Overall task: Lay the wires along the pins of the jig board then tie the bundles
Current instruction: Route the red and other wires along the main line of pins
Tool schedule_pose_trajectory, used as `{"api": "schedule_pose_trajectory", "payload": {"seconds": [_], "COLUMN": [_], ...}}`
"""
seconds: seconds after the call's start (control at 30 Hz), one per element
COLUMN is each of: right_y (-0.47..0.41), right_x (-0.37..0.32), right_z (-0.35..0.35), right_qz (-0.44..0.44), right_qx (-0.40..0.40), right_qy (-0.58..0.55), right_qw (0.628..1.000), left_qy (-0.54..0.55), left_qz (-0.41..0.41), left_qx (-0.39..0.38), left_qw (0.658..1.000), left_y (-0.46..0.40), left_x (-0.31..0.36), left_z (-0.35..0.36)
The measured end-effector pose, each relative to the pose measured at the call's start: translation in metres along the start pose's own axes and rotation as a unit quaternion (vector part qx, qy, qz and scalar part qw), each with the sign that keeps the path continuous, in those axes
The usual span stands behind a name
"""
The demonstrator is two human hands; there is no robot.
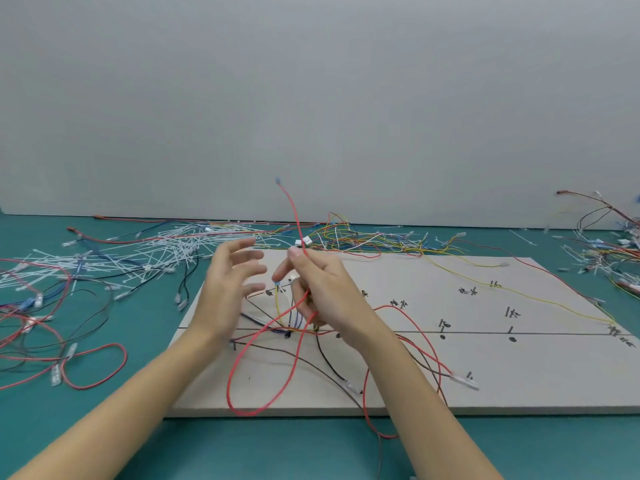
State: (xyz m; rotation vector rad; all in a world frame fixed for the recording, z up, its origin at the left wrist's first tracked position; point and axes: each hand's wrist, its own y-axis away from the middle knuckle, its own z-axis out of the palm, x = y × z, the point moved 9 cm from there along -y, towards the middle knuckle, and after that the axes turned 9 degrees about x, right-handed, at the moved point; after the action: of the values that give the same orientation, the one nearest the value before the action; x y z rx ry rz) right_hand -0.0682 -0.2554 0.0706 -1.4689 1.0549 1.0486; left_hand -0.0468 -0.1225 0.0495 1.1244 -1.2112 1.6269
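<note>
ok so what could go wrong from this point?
1. The right hand pinches a red wire whose long loop hangs over wires already laid on the board. Pulling it could snag and drag them off their route.
2. The left hand is open and holds nothing, so the slack is uncontrolled.
3. Loose wires and ties beside the board could tangle in.

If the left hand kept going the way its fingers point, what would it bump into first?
Probably the right hand, which pinches the red wire. The left hand is open, fingers aimed at it across a small gap. Depth is hard to judge.
</note>
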Motion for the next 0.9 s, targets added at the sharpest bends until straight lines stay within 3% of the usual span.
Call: {"api": "schedule_pose_trajectory", "payload": {"seconds": [0.1, 0.23, 0.33, 0.43, 0.53, 0.63, 0.77, 0.9], "right_y": [0.008, 0.016, 0.01, 0.007, 0.003, -0.002, -0.003, -0.01], "right_x": [0.002, 0.022, 0.026, 0.024, 0.026, 0.036, 0.038, 0.037], "right_z": [0.013, 0.017, 0.001, -0.013, -0.021, -0.027, -0.025, -0.035], "right_qz": [0.019, 0.093, 0.115, 0.145, 0.183, 0.211, 0.223, 0.205], "right_qx": [-0.101, -0.186, -0.149, -0.136, -0.122, -0.087, -0.092, -0.044], "right_qy": [0.032, 0.123, 0.099, -0.044, -0.187, -0.222, -0.261, -0.319], "right_qw": [0.994, 0.97, 0.977, 0.979, 0.957, 0.948, 0.935, 0.924], "left_qy": [0.131, 0.211, 0.209, 0.2, 0.161, 0.137, 0.117, 0.032], "left_qz": [-0.184, -0.182, -0.162, -0.142, -0.161, -0.202, -0.162, -0.158], "left_qx": [-0.063, -0.075, -0.041, -0.017, -0.016, 0.019, 0.104, 0.063], "left_qw": [0.972, 0.957, 0.963, 0.969, 0.974, 0.969, 0.974, 0.985], "left_y": [-0.011, -0.025, -0.036, -0.045, -0.051, -0.056, -0.061, -0.061], "left_x": [-0.019, 0.002, 0.009, 0.013, 0.008, -0.008, -0.017, -0.021], "left_z": [-0.002, -0.02, -0.038, -0.053, -0.065, -0.075, -0.093, -0.091]}}
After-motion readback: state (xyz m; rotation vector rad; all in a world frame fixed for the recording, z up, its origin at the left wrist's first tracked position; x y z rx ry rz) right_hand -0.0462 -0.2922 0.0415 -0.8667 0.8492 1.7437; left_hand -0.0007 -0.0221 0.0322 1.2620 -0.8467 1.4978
